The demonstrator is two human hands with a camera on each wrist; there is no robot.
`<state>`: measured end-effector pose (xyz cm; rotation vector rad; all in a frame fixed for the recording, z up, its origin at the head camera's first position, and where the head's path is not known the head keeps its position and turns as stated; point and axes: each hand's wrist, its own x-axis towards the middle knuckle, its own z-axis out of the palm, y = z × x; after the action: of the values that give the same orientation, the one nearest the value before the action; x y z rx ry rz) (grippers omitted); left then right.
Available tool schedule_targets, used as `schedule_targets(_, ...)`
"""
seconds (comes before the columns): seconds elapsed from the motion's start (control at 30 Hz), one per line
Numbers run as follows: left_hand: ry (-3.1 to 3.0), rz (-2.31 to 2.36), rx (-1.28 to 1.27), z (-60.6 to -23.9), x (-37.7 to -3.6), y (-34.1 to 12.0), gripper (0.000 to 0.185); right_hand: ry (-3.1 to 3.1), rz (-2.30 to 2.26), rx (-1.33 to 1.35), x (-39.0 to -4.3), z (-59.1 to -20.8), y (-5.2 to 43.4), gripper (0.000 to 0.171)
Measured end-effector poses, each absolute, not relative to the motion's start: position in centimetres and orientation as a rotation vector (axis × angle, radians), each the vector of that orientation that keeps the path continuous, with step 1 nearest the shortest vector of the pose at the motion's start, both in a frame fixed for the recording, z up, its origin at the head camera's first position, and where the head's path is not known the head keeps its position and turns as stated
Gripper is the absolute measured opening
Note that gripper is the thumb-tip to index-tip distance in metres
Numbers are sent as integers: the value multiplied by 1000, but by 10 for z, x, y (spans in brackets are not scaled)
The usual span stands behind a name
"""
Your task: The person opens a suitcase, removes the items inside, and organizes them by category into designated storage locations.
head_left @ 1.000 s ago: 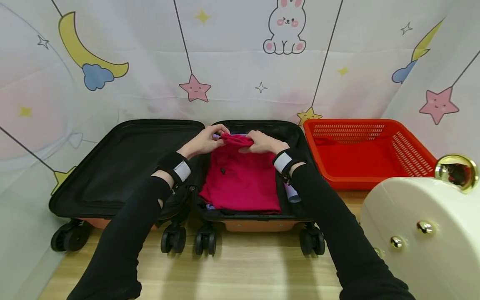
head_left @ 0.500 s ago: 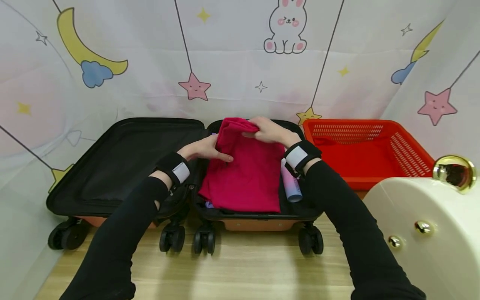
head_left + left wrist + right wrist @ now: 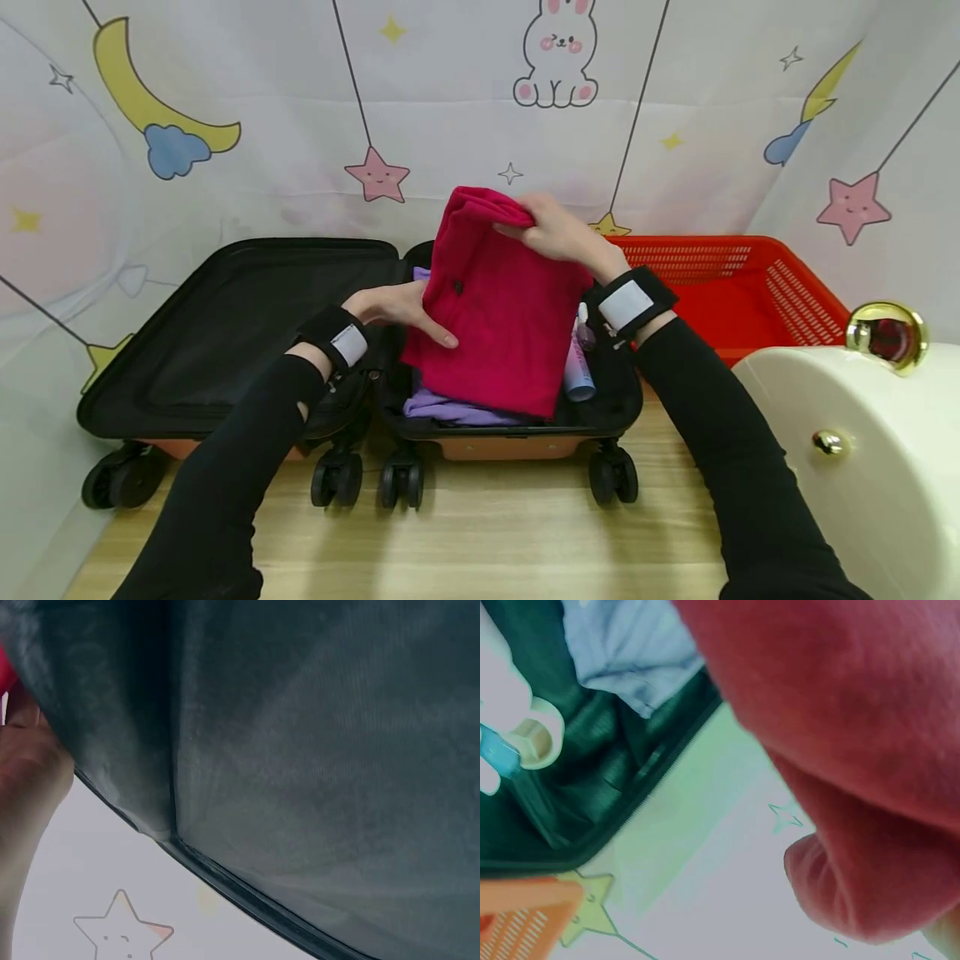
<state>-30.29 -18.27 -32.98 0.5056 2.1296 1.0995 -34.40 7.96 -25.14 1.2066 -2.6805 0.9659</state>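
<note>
The right hand (image 3: 558, 233) pinches the top edge of a folded red garment (image 3: 498, 325) and holds it lifted and tilted above the right half of an open black suitcase (image 3: 225, 333), its grip clamped on the bunched fabric at the upper fold. The left hand (image 3: 401, 310) lies against the garment's left edge with its fingers (image 3: 435, 333) fairly straight, touching the cloth rather than curling round it (so that grip stands apart, not clamped). The garment's lower edge hangs low in the right compartment, over a purple garment (image 3: 450, 408) that lies flat in the bottom. Just beside the red cloth on its right, a pink and blue bottle (image 3: 577, 367) lies along the compartment's wall; the right wrist view shows its capped end (image 3: 532, 739) against the dark lining, with pale blue-looking cloth (image 3: 630, 652) near it and the red fabric (image 3: 840, 750) filling the upper right. The left wrist view shows mostly the suitcase's dark lining (image 3: 300, 750) and an edge of the hand (image 3: 26, 780).

The suitcase's left half lies open with nothing visible in it. The case stands on its wheels (image 3: 397, 483) on a wooden desk (image 3: 487, 542). A red plastic basket (image 3: 780, 283) stands just right of the suitcase, and a cream case with gold studs (image 3: 847, 467) is at the near right. A cloth backdrop with a bunny, stars and moons (image 3: 225, 125) hangs behind.
</note>
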Motion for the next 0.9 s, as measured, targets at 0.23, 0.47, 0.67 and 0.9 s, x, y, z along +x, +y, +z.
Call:
schedule_targets(0.23,2210,1121,528,-330,-304,-189,59,-2615,1010,1011,-339,-227,94,17)
schedule_targets(0.47,2366,1392,487,-330,-305,-182,59,-2442,1073,844,-330,-208,104,17)
schedule_targets(0.67,2322,1763,334,-317,-307,-178,55,-2271,1175,740,-318,-190,106,18)
schedule_targets(0.9,1981,2423,163,-304,-312,-156,67,-2157,1237,569,-322,-181,115,24)
